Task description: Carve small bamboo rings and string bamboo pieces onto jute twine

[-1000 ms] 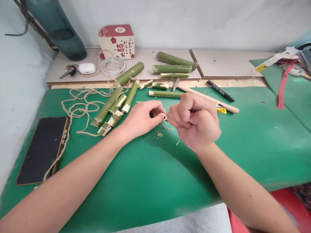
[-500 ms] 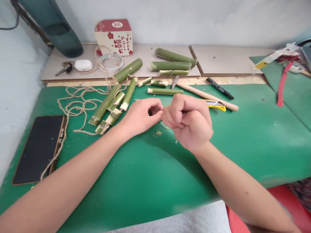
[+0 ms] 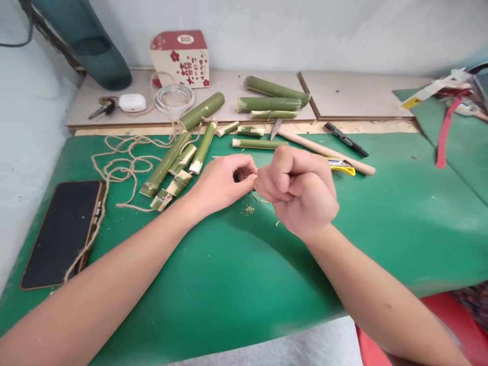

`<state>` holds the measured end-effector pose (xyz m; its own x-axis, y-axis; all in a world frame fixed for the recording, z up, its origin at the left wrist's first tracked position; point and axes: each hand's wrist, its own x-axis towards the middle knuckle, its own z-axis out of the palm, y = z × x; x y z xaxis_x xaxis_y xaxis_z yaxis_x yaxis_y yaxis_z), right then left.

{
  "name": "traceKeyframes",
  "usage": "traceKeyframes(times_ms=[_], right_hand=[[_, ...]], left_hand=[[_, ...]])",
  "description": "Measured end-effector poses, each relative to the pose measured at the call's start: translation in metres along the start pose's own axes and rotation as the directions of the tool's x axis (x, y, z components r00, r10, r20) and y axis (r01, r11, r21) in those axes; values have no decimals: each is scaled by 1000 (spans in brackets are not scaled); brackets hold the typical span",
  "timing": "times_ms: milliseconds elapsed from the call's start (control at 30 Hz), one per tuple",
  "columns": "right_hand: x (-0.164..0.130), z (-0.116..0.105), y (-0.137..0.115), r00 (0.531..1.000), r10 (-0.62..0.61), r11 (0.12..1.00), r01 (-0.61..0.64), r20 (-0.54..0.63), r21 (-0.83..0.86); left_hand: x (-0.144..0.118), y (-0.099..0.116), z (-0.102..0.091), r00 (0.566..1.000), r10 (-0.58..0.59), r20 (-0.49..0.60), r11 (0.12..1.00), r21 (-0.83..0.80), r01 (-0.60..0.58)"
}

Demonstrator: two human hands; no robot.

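Both hands meet above the middle of the green counter (image 3: pixel 381 223). The left hand (image 3: pixel 221 183) has its fingers curled, thumb and forefinger pinched together at the point where it meets the other hand; its grip is narrow and closed on a small piece (image 3: pixel 244 177), mostly hidden, whose nature cannot be told. The right hand (image 3: pixel 299 190) is balled into a tight fist, knuckles up, touching the left fingertips; whether it holds anything inside cannot be told from this view.

Directly below the hands, a scatter of pale shavings (image 3: pixel 248 209) lies on the counter. Just behind the right hand lies a yellow utility knife (image 3: pixel 342 166), beside a wooden-handled blade (image 3: pixel 324 150) that runs diagonally. A black marker (image 3: pixel 346 139) lies past it, near the counter's rear edge.

To the left of the hands, a row of cut bamboo sections (image 3: pixel 179 162) is bound with twine (image 3: pixel 118 165), which loops loosely toward a dark phone (image 3: pixel 61 231) lying flat near the left edge. Further bamboo lengths (image 3: pixel 270 99) rest on the raised board (image 3: pixel 343 96) at the rear, together with a red and white box (image 3: pixel 181 56), a roll of clear tape (image 3: pixel 174 96), a white earbud case (image 3: pixel 131 102) and keys (image 3: pixel 101 108).
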<state>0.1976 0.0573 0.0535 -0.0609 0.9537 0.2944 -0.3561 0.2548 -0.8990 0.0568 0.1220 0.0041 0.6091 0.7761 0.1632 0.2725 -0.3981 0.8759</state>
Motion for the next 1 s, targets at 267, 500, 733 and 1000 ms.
traceKeyframes(times_ms=[267, 500, 733, 1000], right_hand=[[16, -32, -18, 979, 41, 997, -27, -199, 75], [27, -60, -12, 895, 186, 969, -99, -405, 225], [25, -59, -8, 873, 275, 923, -123, -402, 365], [26, -61, -8, 892, 257, 916, -103, -371, 387]], left_hand=[[1, -2, 0, 998, -67, -20, 995, -69, 66], [0, -5, -4, 988, -29, -153, 999, -25, 26], [-2, -1, -4, 982, -14, -186, 1000, -11, 12], [1, -9, 0, 983, -94, -156, 958, -282, 47]])
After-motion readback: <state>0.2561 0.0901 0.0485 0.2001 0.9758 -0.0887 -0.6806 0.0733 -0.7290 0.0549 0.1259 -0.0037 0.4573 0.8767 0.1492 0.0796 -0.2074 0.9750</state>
